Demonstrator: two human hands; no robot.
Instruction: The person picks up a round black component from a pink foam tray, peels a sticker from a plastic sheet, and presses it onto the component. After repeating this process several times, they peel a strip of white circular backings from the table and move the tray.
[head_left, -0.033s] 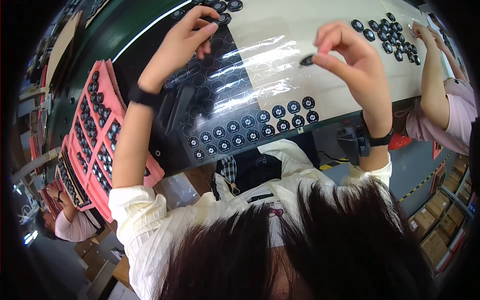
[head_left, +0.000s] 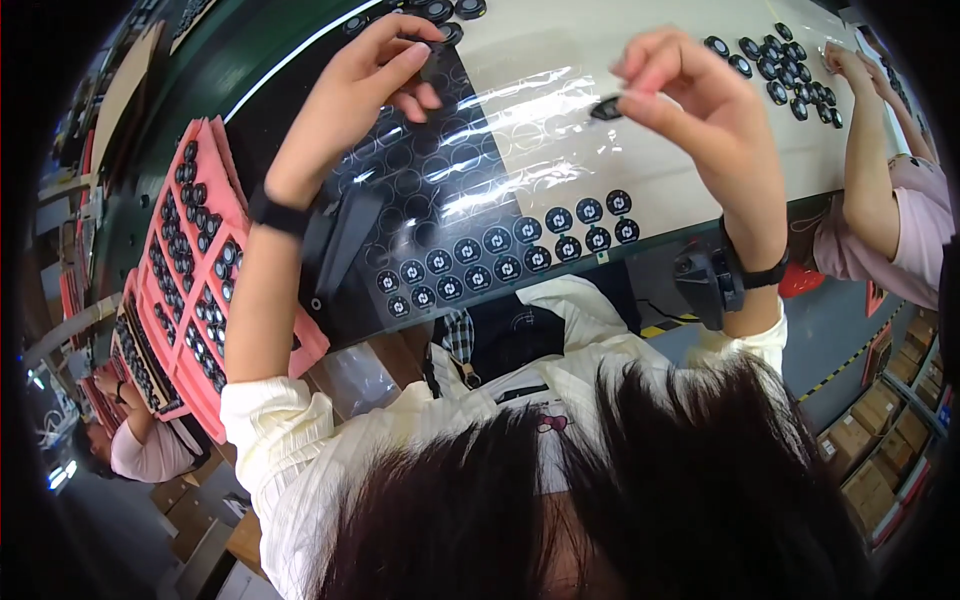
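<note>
My right hand (head_left: 700,105) pinches a small thin black disc (head_left: 605,108) between thumb and fingertips, above a clear plastic sheet (head_left: 530,140). The sheet is marked with rows of circle outlines. Round black stickers (head_left: 497,240) with a white emblem fill its two nearest rows. My left hand (head_left: 375,75) is at the far left of the sheet, thumb and forefinger closed on a dark piece (head_left: 430,45) that shows only as an edge. Its other fingers are loosely curled. Black round parts (head_left: 437,12) lie just beyond it.
A pink tray (head_left: 165,260) with compartments of black round parts stands left. More round parts (head_left: 785,70) lie in a cluster at the far right, near another person's arms (head_left: 865,130). A second person is at the lower left. Cardboard boxes (head_left: 870,430) sit at lower right.
My right hand has moved slightly away and left with the disc. The free fingers of my left hand have shifted a little to the right and nearer.
</note>
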